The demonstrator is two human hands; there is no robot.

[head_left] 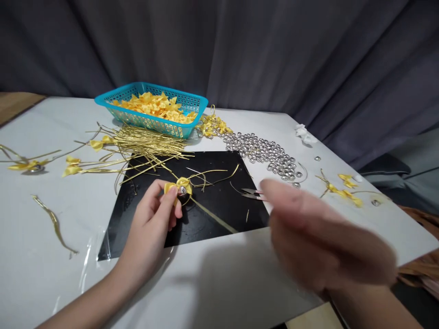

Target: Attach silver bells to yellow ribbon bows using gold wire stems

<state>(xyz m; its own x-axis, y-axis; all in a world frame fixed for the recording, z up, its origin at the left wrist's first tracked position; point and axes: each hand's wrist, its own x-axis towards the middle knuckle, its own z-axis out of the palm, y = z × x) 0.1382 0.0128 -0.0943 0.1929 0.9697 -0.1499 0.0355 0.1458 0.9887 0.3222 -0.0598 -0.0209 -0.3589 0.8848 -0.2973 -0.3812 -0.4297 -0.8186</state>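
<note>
My left hand (153, 214) pinches a small yellow ribbon bow (178, 186) with a silver bell at its middle, held just above the black mat (212, 214). A gold cord trails from the bow across the mat. My right hand (318, 233) is smeared by motion over the table's front right, near a small pair of scissors (254, 194) lying at the mat's right edge; its fingers cannot be made out.
A teal basket (154, 119) of yellow bows stands at the back. Gold cords (144, 146) lie heaped in front of it. Silver bells (267, 154) are spread to the right. Finished bows lie at far left (27, 164) and right (345, 188). A grey curtain hangs behind the white table (212, 278).
</note>
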